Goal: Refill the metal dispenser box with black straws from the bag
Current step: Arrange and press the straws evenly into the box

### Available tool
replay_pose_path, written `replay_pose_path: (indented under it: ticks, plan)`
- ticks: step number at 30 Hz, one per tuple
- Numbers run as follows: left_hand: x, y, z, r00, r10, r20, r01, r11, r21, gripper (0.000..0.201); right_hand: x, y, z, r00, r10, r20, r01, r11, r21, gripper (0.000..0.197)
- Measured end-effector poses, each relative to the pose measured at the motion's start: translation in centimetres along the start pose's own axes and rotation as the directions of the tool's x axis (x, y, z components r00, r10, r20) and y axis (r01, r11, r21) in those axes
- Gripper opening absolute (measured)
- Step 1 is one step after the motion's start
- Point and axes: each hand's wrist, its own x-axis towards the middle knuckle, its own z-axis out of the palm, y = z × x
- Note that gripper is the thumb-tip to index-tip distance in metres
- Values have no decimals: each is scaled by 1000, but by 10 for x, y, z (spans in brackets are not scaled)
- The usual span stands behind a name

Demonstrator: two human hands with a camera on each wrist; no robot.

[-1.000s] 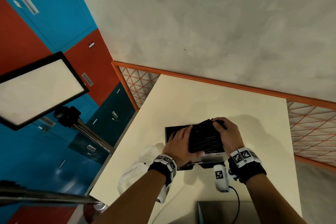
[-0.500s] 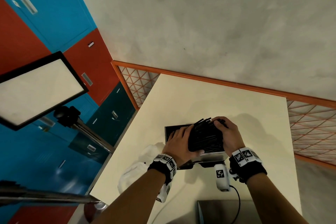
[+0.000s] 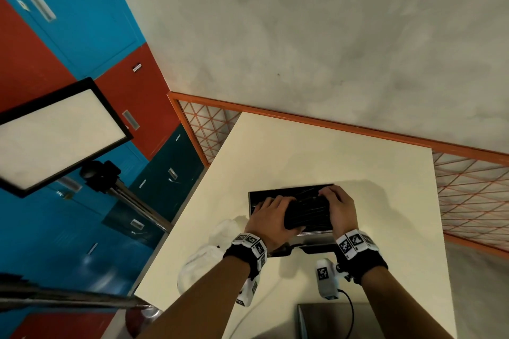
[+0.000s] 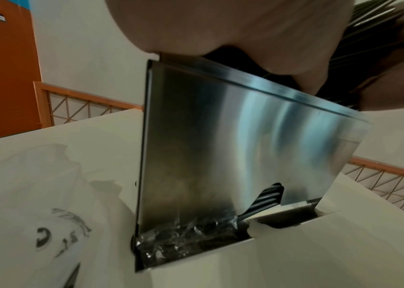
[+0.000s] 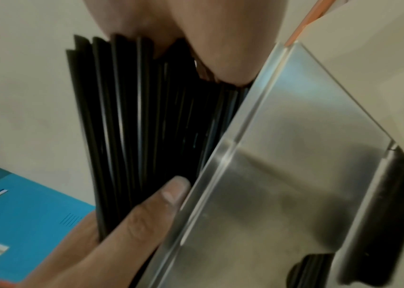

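Note:
The metal dispenser box (image 3: 257, 197) stands open-topped on the cream table (image 3: 316, 151). A bundle of black straws (image 3: 307, 212) lies across its opening. My left hand (image 3: 278, 215) grips the bundle's left end and my right hand (image 3: 334, 203) grips its right end. In the right wrist view the straws (image 5: 134, 117) fan out beside the box wall (image 5: 282, 155), with the left thumb (image 5: 171, 191) against them. In the left wrist view the box front (image 4: 245, 155) shows a few straws (image 4: 267, 198) at its lower slot. The white plastic bag (image 3: 209, 253) lies left of the box.
A crumpled clear wrapper (image 4: 183, 237) lies at the box's base. A grey flat object (image 3: 330, 319) sits at the table's near edge. A light panel on a stand (image 3: 55, 132) is at the left. An orange mesh fence (image 3: 468, 201) borders the table.
Both hands have lowered the straw bundle from above the box down into its open top, and the straws have spread out flatter.

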Motion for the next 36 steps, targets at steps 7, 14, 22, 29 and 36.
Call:
replay_pose_path:
  ticks: [7, 14, 22, 29, 36]
  plan:
    - [-1, -1, -2, 1000, 12, -15, -12, 1000, 17, 67, 3, 6, -4, 1000, -18, -21, 18, 1000, -9, 14]
    - [1, 2, -5, 999, 40, 37, -41, 999, 26, 68, 10, 6, -4, 999, 40, -25, -36, 988, 152, 14]
    - [4, 5, -5, 995, 71, 77, -78, 993, 92, 85, 10, 7, -16, 972, 121, 199, -157, 973, 171, 13]
    - [4, 5, -3, 995, 58, 77, -66, 993, 98, 92, 25, 9, -15, 917, 190, 351, -261, 950, 168, 20]
    - [4, 5, -1, 994, 62, 85, -67, 996, 51, 94, 36, 10, -12, 909, 190, 371, -173, 982, -79, 3]
